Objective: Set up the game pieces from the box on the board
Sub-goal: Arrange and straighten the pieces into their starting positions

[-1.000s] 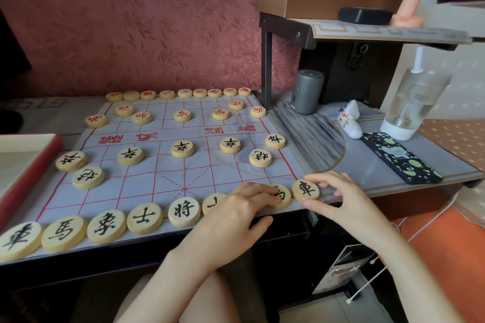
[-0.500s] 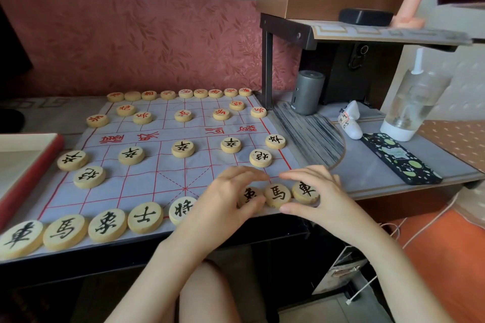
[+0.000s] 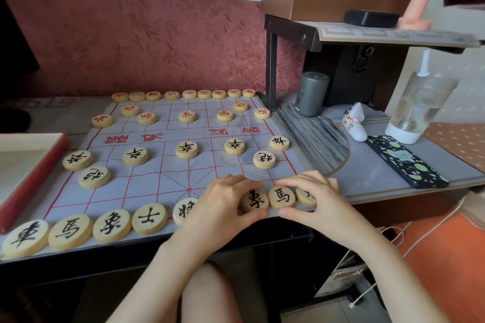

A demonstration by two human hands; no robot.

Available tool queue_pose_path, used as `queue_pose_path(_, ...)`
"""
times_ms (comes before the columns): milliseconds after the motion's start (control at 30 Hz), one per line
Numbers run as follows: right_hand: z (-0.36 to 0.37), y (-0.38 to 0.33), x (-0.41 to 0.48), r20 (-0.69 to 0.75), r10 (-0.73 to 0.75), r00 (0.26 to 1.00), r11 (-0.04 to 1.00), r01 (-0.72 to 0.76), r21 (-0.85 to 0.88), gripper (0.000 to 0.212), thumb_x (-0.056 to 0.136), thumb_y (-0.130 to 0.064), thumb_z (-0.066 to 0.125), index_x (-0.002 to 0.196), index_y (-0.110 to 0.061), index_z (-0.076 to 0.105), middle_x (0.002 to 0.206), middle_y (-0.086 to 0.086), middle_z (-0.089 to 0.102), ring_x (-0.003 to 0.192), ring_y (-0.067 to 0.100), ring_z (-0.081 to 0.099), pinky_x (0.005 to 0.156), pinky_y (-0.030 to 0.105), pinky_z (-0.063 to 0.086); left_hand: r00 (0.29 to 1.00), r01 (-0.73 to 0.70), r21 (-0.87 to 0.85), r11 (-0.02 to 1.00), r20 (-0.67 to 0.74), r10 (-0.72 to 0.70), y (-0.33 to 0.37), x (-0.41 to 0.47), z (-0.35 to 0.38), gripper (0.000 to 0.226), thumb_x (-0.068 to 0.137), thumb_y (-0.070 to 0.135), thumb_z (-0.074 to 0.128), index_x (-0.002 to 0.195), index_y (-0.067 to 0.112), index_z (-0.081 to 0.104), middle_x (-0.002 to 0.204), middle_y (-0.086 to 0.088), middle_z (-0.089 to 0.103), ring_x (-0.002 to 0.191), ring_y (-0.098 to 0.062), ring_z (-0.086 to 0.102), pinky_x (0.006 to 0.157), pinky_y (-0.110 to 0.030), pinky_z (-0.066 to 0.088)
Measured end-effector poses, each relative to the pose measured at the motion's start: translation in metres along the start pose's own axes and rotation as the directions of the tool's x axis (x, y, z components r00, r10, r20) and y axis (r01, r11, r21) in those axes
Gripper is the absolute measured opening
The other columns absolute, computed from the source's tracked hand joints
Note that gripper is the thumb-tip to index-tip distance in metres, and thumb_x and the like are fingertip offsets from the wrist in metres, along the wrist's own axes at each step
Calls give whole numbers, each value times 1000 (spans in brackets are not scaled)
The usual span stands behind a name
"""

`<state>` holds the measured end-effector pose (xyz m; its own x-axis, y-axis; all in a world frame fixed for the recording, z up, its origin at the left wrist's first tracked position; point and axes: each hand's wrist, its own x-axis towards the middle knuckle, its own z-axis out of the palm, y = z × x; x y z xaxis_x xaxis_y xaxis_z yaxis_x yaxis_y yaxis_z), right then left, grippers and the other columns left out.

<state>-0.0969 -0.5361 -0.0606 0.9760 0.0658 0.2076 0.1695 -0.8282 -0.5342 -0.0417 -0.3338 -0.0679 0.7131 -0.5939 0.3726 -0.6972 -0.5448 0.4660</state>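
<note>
A cloth Chinese chess board (image 3: 147,181) with red lines lies on the desk, with round wooden pieces on it. Red-lettered pieces (image 3: 187,116) fill the far rows. Black-lettered pieces (image 3: 112,225) line the near edge. My left hand (image 3: 220,199) and my right hand (image 3: 312,196) curve around three black pieces at the near right corner: the elephant piece (image 3: 255,201), the horse piece (image 3: 282,196) and a half-hidden chariot piece (image 3: 305,195). Fingertips touch the pieces' edges as they lie flat on the board. My left hand covers the piece beside the general (image 3: 183,210).
The red-edged box (image 3: 34,165) sits at the left. To the right of the board lie a phone (image 3: 405,162), a spray bottle (image 3: 420,110), a white holder (image 3: 354,123) and a grey cylinder (image 3: 312,93) under a raised shelf (image 3: 393,34). The board's near edge overhangs the desk.
Both hands have closed in from either side on the near-right pieces, pushing them into a tight row. The elephant and horse pieces, earlier hidden by my left hand, now show.
</note>
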Motion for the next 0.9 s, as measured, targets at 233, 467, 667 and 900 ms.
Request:
queue_pose_path(233, -21, 14, 25, -13, 35, 999, 997, -34, 66, 31, 86, -41, 59, 115, -51, 54, 119, -13, 47, 115, 12, 40, 101, 28, 30, 995, 95, -48, 994, 25, -94, 1, 30, -19, 39, 83, 45, 60, 118, 27, 59, 121, 10, 59, 114, -7, 51, 95, -27, 42)
queue_pose_path(467, -31, 46, 102, -28, 100, 995, 994, -99, 41, 39, 91, -14, 57, 127, -28, 56, 124, -7, 58, 85, -8, 51, 76, 15, 38, 969, 138, 42, 990, 201, -144, -28, 94, -17, 42, 78, 17, 70, 119, 12, 60, 118, -5, 63, 107, -18, 58, 92, -36, 49)
queue_pose_path(667, -25, 54, 133, 74, 86, 994, 995, -89, 37, 44, 88, -12, 62, 130, -24, 53, 142, -8, 47, 103, 3, 47, 93, 23, 37, 965, 193, 71, 979, 164, -202, -29, 108, -1, 46, 75, 33, 73, 113, 10, 62, 114, -10, 63, 103, -25, 58, 87, -40, 50)
queue_pose_path(900, -25, 53, 138, 110, 54, 992, 998, -58, 34, 41, 87, -23, 65, 128, -25, 57, 129, -9, 56, 69, -17, 47, 70, 5, 36, 983, 137, 70, 988, 110, -144, -9, 106, 3, 54, 75, 41, 71, 120, 16, 57, 122, -6, 59, 110, -23, 56, 91, -40, 47)
